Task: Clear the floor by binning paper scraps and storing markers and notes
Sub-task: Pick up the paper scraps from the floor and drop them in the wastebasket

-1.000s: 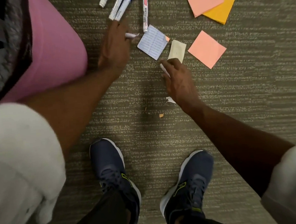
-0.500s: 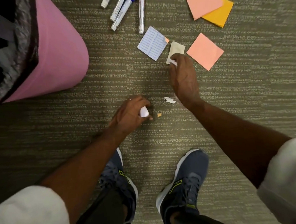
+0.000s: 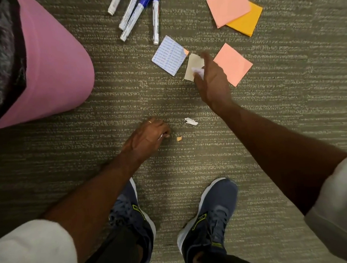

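Observation:
My left hand (image 3: 148,136) is low over the carpet, fingers closed on a white paper scrap, just left of a tiny orange scrap (image 3: 179,138). A crumpled white scrap (image 3: 190,121) lies to the right of it. My right hand (image 3: 211,81) holds white scraps and rests on a beige paper piece (image 3: 192,65). Beside it lie a blue-printed note (image 3: 169,55) and a pink sticky note (image 3: 234,63). Several markers (image 3: 137,12) lie at the top. Another pink note (image 3: 228,3) overlaps an orange note (image 3: 247,22).
A pink bin (image 3: 40,66) with a dark liner stands at the left, paper inside it. My two dark blue shoes (image 3: 211,215) stand on the grey-green carpet at the bottom, close below my hands.
My left hand came down from the markers to the tiny orange scrap, still holding a white scrap. My right hand moved up from the floor onto the beige paper.

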